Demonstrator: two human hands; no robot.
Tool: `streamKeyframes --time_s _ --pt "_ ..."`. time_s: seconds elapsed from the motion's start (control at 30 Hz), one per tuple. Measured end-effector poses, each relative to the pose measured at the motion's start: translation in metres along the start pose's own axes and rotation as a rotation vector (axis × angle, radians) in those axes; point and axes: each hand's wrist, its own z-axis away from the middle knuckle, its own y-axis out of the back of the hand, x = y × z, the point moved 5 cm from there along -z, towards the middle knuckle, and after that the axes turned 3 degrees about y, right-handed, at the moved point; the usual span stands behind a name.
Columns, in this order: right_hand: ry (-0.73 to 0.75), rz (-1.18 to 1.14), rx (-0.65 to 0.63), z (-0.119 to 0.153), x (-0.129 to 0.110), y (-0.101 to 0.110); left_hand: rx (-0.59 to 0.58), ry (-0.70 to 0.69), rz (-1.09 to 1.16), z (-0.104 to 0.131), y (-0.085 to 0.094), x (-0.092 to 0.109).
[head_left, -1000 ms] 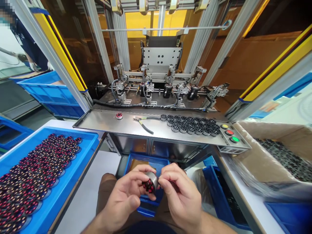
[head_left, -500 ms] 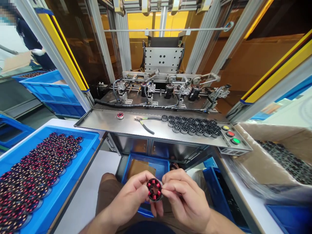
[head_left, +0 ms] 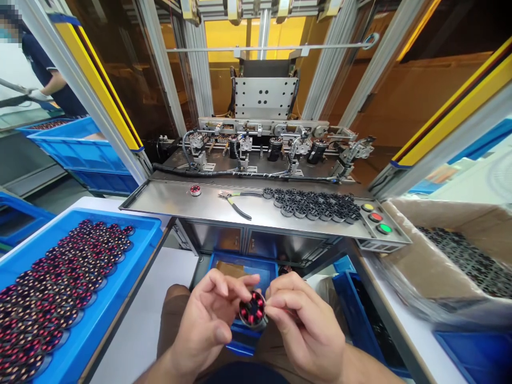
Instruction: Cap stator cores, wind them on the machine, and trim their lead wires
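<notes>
A motor stator point(head_left: 253, 309) with red wire coils in a dark ring is held over my lap. My right hand point(head_left: 306, 320) pinches its right edge between thumb and fingertips. At the stator's upper left is my left hand point(head_left: 214, 312), its thumb spread away and its index fingertip at the ring. Whether other left fingers touch the ring underneath is hidden. Ahead on the metal shelf point(head_left: 168, 201) lie a single red-coiled stator point(head_left: 195, 190), cutting pliers point(head_left: 236, 202) with green-and-black handles, and several dark stator cores point(head_left: 316, 205).
A blue tray point(head_left: 150, 226) full of wound stators stands at left. At right are a button panel point(head_left: 378, 218) and a cardboard box point(head_left: 404, 256) of dark parts. Behind the shelf stands the winding machine point(head_left: 262, 96). A blue bin point(head_left: 224, 258) sits below; a co-worker point(head_left: 52, 80) is far left.
My left hand has loosened from the stator, its thumb moving away and its fingers lifting. My right hand keeps its pinch. The stator has tilted slightly, and the co-worker's arm has moved.
</notes>
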Motion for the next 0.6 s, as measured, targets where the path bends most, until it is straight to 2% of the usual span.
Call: streamKeyframes --time_s 0.07,0.13,0.2,0.37,0.47,0.6 --pt "0.060 0.024 -0.042 0.000 -0.002 0.000 0.003 0.130 -0.027 -0.002 0.000 -0.009" --pt "0.099 0.056 -0.070 0.001 -0.003 0.002 -0.075 0.292 -0.045 -0.002 -0.002 -0.021" --pt "0.125 0.055 -0.082 0.000 -0.003 0.005 -0.140 0.356 -0.047 0.000 -0.004 -0.027" --pt "0.141 -0.083 -0.184 -0.006 -0.001 0.013 -0.060 0.249 -0.115 0.003 0.001 -0.020" --pt "0.103 -0.111 -0.206 -0.012 0.004 0.019 -0.059 0.242 -0.143 0.003 -0.001 -0.017" --pt "0.145 -0.059 -0.261 -0.015 0.003 0.020 -0.073 0.223 -0.141 0.002 -0.001 -0.017"
